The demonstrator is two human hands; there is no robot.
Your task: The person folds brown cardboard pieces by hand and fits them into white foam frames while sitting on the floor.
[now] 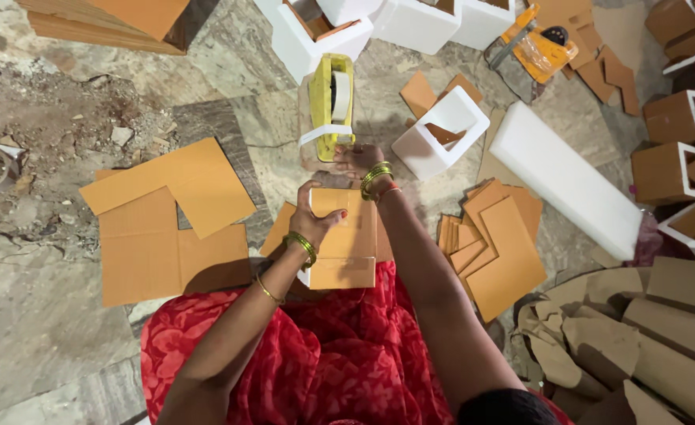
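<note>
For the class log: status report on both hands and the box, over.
Left hand pressing cardboard-wrapped box on lap. Right hand gripping yellow tape dispenser beyond it. Nothing in the way.

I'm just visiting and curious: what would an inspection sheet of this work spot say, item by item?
Surface: mottled stone floor, dusty and gritty at upper left.
Job's things: small cardboard box on the lap; yellow tape dispenser just beyond it.
Clutter: flat cardboard sheets at left, a stack of cardboard pieces at right, white foam box, long foam slab, crumpled brown paper, an orange tape dispenser.
Hands: left hand presses on the box top; right hand is at the yellow dispenser's near end.
Cables: nothing seen.
Surroundings: more foam-and-cardboard boxes at far right; wooden boards at top left.
</note>
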